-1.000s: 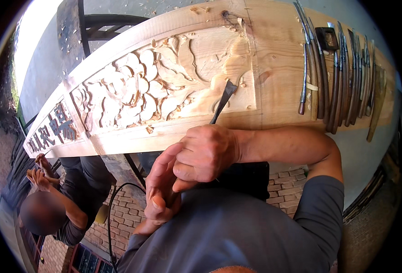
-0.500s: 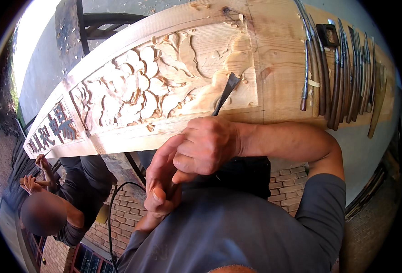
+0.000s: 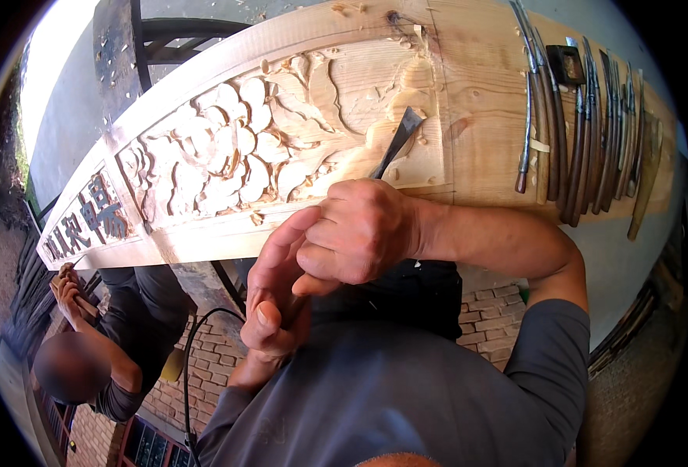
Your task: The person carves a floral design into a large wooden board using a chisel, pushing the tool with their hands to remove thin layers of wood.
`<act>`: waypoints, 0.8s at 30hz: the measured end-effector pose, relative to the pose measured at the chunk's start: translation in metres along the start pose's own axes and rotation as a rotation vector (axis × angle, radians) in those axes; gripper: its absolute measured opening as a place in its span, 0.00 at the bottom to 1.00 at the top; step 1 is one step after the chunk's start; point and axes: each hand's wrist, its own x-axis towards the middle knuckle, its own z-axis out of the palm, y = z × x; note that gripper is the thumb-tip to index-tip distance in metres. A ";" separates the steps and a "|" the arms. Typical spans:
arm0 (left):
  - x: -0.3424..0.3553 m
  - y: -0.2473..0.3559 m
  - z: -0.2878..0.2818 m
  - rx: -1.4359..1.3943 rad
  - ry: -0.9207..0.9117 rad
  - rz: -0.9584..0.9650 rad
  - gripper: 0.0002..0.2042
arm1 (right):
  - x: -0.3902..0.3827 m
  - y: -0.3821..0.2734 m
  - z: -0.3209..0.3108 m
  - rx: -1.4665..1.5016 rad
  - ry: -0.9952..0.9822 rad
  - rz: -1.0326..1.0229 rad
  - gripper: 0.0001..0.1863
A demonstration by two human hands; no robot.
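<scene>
My right hand is wrapped round the shank of a flat chisel, knuckles up, at the near edge of a long pale wooden board. The chisel's dark, flared blade points away from me, its edge on the smooth, low-cut wood near the right end of the recessed panel. My left hand curls round the handle end, close to my body and against my right hand; most of the handle is hidden between the palms. Left of the blade, a carved flower with layered petals and leaves stands in relief.
Several chisels and gouges lie side by side on the board's right end, with a small dark block among them. Wood chips are scattered about. At the far left a co-worker works on the dark carved characters.
The chisel blade has slid forward and slightly right across the wood, my right hand moving with it. The co-worker's hands have also shifted and come closer together.
</scene>
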 end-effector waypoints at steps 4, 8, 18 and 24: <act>0.003 0.008 0.005 0.021 0.006 -0.015 0.66 | 0.001 0.000 0.000 0.002 0.025 0.021 0.26; 0.012 0.009 0.000 0.007 -0.014 -0.034 0.65 | 0.002 0.009 0.000 0.002 0.020 0.027 0.26; 0.019 0.017 0.011 -0.010 -0.008 -0.014 0.63 | 0.009 0.013 -0.008 -0.046 0.004 0.032 0.25; 0.024 0.015 0.006 -0.011 -0.030 0.000 0.62 | 0.011 0.016 -0.010 -0.036 0.025 0.010 0.25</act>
